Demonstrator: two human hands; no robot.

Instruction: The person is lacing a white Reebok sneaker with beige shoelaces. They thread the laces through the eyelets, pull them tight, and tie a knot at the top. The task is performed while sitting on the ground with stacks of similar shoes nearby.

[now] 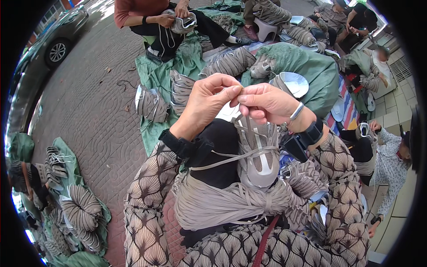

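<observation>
A: How is the grip set?

B: In the left hand [202, 104], thumb and index finger are closed to a tight pinch. The right hand [273, 104] is pinched likewise, and the 2 sets of fingertips are brought together. A flat grey fabric lace [250, 129] is held there; only a sliver is shown at the tips, and a length is seen hanging below the right hand.

A: And the shoe part?

B: The grey mesh shoe upper with a pale toe stripe [263, 171] is placed on the near side of the hands, its rounded toe turned nearer still. It is set just right of a black-clothed knee [218, 147], and both are crossed by a thin strand.

A: What is found around it?

B: A thick bundle of flat grey laces [222, 202] is laid across the lap, nearer. Farther off, to the right, a large green cloth sack [307, 66] is seen. To the far left, a dark parked car [58, 40] is shown. At the far side, another grey upper [183, 24] is held by a co-worker in a rust-coloured top [126, 13].
</observation>
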